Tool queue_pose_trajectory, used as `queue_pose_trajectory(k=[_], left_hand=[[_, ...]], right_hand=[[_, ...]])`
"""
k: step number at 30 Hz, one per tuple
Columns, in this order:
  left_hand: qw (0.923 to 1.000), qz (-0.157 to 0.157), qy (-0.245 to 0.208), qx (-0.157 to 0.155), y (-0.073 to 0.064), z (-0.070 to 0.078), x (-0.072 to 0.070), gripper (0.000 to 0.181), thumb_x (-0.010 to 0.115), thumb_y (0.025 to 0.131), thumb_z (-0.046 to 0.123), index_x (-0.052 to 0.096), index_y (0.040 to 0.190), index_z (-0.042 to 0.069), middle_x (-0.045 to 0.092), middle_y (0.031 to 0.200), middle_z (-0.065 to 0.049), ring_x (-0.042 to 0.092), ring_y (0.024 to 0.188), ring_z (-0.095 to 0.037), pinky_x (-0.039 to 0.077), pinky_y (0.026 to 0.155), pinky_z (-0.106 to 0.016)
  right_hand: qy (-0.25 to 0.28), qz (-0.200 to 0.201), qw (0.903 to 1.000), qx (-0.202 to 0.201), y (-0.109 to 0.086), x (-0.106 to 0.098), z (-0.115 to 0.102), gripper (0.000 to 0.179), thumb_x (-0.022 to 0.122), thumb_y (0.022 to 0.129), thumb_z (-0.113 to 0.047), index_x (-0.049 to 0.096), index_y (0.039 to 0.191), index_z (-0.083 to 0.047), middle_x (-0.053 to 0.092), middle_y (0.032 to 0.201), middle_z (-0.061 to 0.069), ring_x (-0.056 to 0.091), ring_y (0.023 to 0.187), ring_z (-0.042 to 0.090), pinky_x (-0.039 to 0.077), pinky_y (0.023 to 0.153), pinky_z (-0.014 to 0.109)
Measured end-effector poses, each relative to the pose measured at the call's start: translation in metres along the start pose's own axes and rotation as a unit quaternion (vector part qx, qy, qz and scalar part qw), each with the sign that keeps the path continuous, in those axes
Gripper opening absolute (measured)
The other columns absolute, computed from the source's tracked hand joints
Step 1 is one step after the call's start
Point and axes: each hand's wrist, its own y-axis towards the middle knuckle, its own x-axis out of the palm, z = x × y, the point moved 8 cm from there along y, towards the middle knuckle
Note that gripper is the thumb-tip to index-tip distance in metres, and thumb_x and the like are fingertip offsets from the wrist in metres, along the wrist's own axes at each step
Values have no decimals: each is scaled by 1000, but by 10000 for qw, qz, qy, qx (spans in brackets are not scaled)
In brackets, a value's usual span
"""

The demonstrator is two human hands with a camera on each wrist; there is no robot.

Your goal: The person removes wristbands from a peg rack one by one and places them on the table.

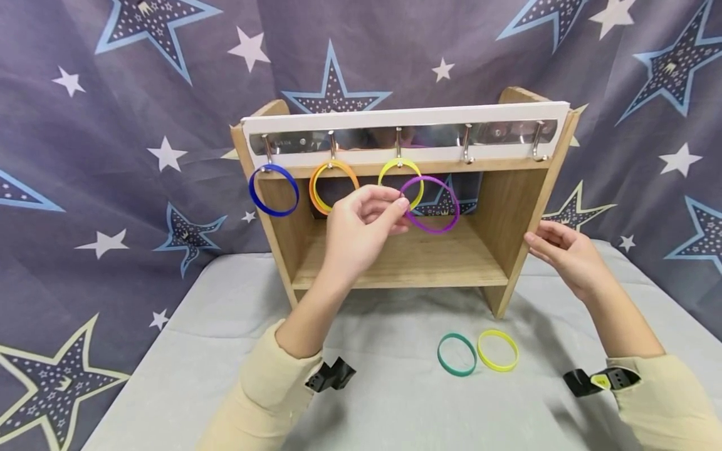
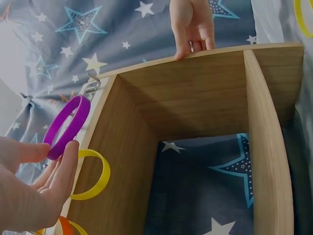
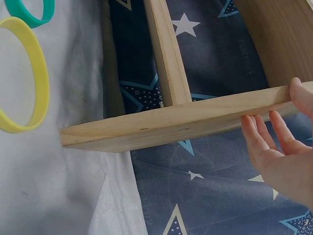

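My left hand point(image 1: 363, 228) pinches a purple silicone wristband point(image 1: 431, 232) by its left edge, thumb against fingers. In the head view the band overlaps the yellow wristband point(image 1: 418, 172) hanging on the middle hook. My right hand point(image 1: 570, 257) holds the right side panel of the wooden shelf point(image 1: 521, 219). In the right wrist view its thumb lies on the panel's front edge and the fingertips point(image 3: 249, 120) touch the outer face. A blue wristband point(image 1: 274, 213) hangs on the far-left hook, and an orange wristband point(image 1: 354, 174) hangs with a yellow one on the second.
A white rail point(image 1: 406, 117) with several metal hooks runs across the shelf's top front. The two right hooks point(image 1: 467, 144) bear no bands. On the grey cloth point(image 1: 389, 388) in front lie a green wristband point(image 1: 440, 360) and another yellow wristband point(image 1: 499, 368). A star-patterned curtain point(image 1: 214, 156) hangs behind.
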Motion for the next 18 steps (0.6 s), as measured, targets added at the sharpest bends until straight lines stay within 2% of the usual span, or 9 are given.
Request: queue_pose_trajectory(k=[4, 8, 13, 18], left_hand=[[9996, -196, 141, -123, -4, -4, 2, 15, 67, 89, 7, 66, 98, -5, 72, 95, -26, 72, 70, -21, 63, 71, -33], [9979, -397, 327, -388, -7, -10, 5, 15, 68, 89, 10, 67, 98, -2, 73, 93, -23, 70, 64, -13, 63, 71, -33], [9940, -654, 359, -799, -10, -23, 9, 16, 68, 88, 9, 68, 99, -3, 73, 91, -22, 68, 62, -9, 63, 71, -33], [9902, -819, 410, -1058, -14, -35, 12, 16, 68, 88, 9, 68, 98, -3, 72, 87, -21, 67, 60, -9, 63, 70, -34]], right_hand=[[31, -7, 10000, 2, -1, 0, 1, 27, 54, 93, 6, 63, 102, -17, 67, 90, -10, 65, 85, 0, 56, 79, 12], [75, -12, 10000, -21, -1, 1, 0, 28, 53, 92, 7, 64, 102, -17, 67, 90, -9, 66, 85, 0, 56, 79, 12], [78, 23, 10000, -24, 0, 1, -1, 27, 53, 92, 7, 63, 102, -17, 67, 89, -9, 66, 84, 0, 56, 78, 12], [50, -6, 10000, -38, 0, 1, -1, 27, 53, 93, 7, 64, 102, -17, 67, 90, -9, 66, 85, 1, 56, 78, 12]])
